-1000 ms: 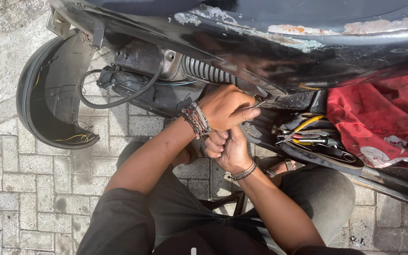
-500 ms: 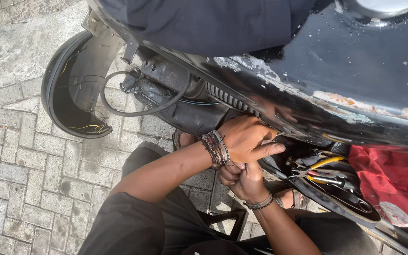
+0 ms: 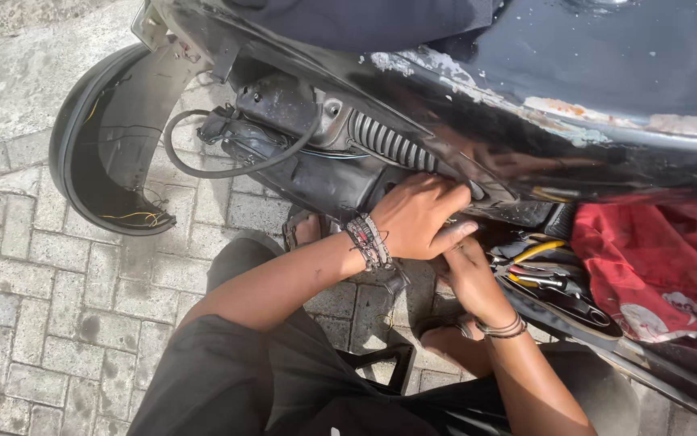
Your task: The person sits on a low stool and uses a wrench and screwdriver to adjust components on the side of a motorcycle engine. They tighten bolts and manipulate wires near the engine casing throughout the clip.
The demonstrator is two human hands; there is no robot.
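Both hands meet at the underside of the black scooter body (image 3: pixel 542 89), a glossy, scuffed shell with flaking paint that runs long from upper left to lower right across the view. The left hand (image 3: pixel 421 216) lies over the lower edge of that shell, fingers curled down and pressed against the dark engine casing (image 3: pixel 324 165) just below the ribbed black rubber hose (image 3: pixel 389 144); what the fingers close on is hidden, so I cannot tell whether it grips anything. A stack of beaded bracelets (image 3: pixel 369 241) rings that wrist. The right hand (image 3: pixel 470 274) sits just under and behind the left one, touching it, knuckles toward the camera, fingers tucked up into the shadow beneath the body; its grip cannot be made out either.

The ribbed hose points along the same slant as the scooter, its long axis dropping from left to right toward the hands. Left of it a loose black cable (image 3: pixel 227 157) loops out from the casing. Further left, the curved black rear mudguard (image 3: pixel 106 153) opens toward the paving, thin yellow wires showing inside it.

Just right of the hands, a pair of yellow-handled pliers (image 3: pixel 538 262) lies among tools on the scooter's footboard, beside a crumpled red cloth (image 3: pixel 655 258). Grey paving bricks (image 3: pixel 25 307) lie beneath everything, and the person's dark-clothed knee (image 3: pixel 235 363) fills the foreground.
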